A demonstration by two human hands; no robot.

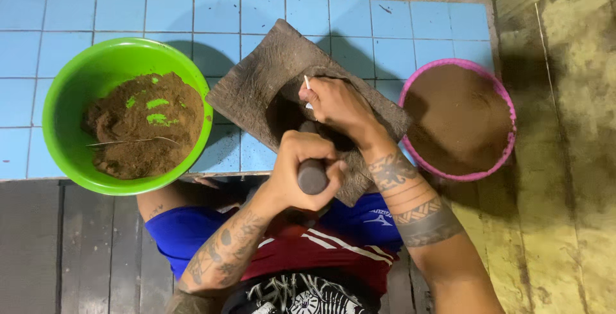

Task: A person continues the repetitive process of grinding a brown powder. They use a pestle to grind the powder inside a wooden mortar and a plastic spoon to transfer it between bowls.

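1. Counting from the head view: two bare hands, one grinding stone slab point(256, 83), one dark stone roller point(312, 174), two bowls, one small white stick-like item point(307, 84).
2. Left hand point(301, 169) sits at about 6 o'clock of the slab, fingers curled tight around the near end of the roller, whose rounded grey end shows between thumb and fingers.
3. Right hand point(337, 105) lies toward the middle of the slab, at roughly 1 o'clock from the left hand, fingers bent down over the far part of the roller; the white item pokes out at its fingertips, but how it is held I cannot tell.
4. The roller runs between the two hands, lying across the slab's dark, worn middle; most of its length is hidden under the hands.
5. The slab rests tilted, corners pointing to 12 and 6 o'clock, on a blue tiled surface point(359, 19), its near corner overhanging the tile edge above the person's lap.
6. At 9 o'clock from the slab, just beside it, stands a green bowl point(70, 89) holding clumpy brown powder with green showing through in scraped patches; a thin stalk lies across the powder.
7. At 3 o'clock stands a pink bowl point(507, 99) filled nearly level with smoother brown powder; the right forearm passes close by its near-left rim.
8. Between the forearms, at 6 o'clock, blue and red shorts point(321, 240) cover the lap; dark wooden boards lie at 8 o'clock.
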